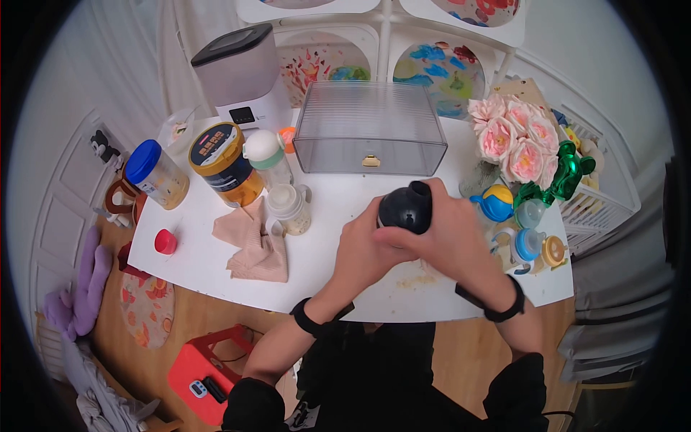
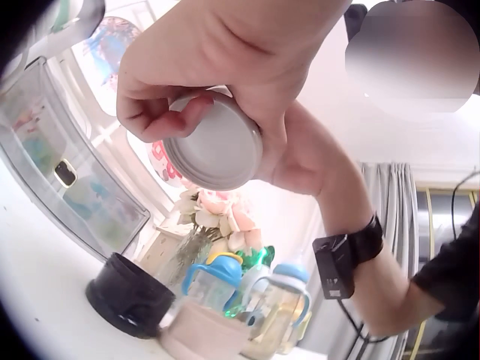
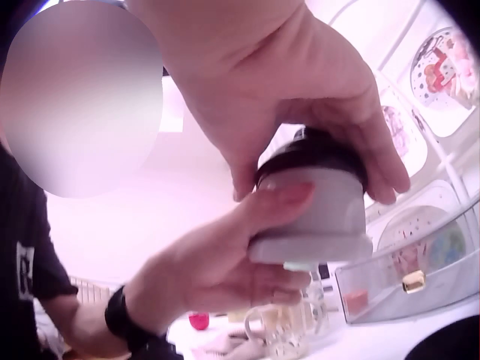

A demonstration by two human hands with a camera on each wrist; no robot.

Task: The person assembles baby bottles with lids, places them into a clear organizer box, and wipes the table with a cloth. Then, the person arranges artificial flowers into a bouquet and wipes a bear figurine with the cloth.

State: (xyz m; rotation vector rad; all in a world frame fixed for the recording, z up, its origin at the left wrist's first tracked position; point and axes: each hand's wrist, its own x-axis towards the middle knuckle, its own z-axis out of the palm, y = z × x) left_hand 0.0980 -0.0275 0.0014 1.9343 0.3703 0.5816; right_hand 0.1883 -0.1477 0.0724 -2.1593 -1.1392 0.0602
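Note:
Both hands hold up a container with a black domed, spouted lid (image 1: 404,210) over the white table's front part. Its white body (image 3: 322,202) ends in a wide rim, and the left wrist view shows its round white underside (image 2: 217,146). My left hand (image 1: 366,252) curls round the white body, its thumb lying along the side. From above, my right hand (image 1: 461,237) grips the black lid, fingers spread about its edge. A black ring-shaped part (image 2: 129,295) stands on the table below, beside a blurred pale pink piece (image 2: 206,330); the hands hide that spot in the head view.
A clear drawer box (image 1: 371,129) stands at the back, beside a white appliance (image 1: 241,79). Left are a blue-lidded jar (image 1: 155,176), a tub (image 1: 224,164), bottles (image 1: 289,209), a pink cloth (image 1: 252,245) and a red cup (image 1: 165,242). Flowers (image 1: 515,137) and several baby bottles (image 1: 527,245) stand right.

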